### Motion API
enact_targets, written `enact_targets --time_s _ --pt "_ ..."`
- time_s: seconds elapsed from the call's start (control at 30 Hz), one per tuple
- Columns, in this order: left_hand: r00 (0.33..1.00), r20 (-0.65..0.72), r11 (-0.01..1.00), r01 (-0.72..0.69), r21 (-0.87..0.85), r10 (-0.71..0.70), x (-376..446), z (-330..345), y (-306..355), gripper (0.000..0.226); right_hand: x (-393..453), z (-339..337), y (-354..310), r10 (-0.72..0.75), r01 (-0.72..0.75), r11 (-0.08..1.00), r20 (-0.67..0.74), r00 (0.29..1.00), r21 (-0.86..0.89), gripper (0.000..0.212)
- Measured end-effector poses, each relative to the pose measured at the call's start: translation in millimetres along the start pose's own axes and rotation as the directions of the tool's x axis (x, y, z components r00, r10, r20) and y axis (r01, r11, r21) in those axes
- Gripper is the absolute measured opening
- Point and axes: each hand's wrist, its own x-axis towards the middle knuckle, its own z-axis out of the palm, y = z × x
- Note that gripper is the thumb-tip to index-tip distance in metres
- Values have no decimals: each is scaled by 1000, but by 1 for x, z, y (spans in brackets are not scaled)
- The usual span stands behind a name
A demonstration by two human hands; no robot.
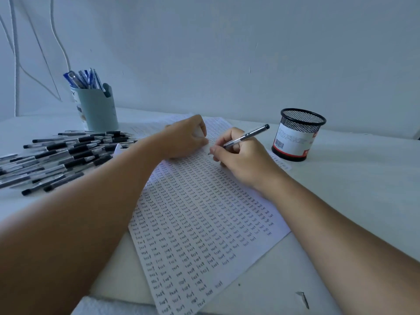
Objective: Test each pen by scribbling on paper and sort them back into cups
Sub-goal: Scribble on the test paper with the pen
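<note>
The right hand (241, 155) holds a pen (246, 136) in its grip — a slim silver barrel with a black end, tip on the paper (200, 223). The left hand (185, 139) rests on that sheet, fingers curled — whether they hold anything cannot be told. The desk (352, 201) carries both.

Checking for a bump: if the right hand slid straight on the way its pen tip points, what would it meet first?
Probably the left hand, resting on the paper just beyond the tip of the pen in the right hand; depth is uncertain.
</note>
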Motion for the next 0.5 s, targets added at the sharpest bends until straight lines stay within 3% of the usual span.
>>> enact_targets --time_s 0.17,0.33,0.5 --pt "999 -14 997 -50 -62 50 0 -8 -9 28 5 0 4 36 -36 999 21 999 26 11" --pt "995 40 978 -96 187 90 0 -16 -7 78 9 -2 4 47 -47 999 -12 999 5 16" --pt "985 111 969 -149 195 130 -2 -26 0 58 8 -1 2 55 -55 998 -10 998 24 15"
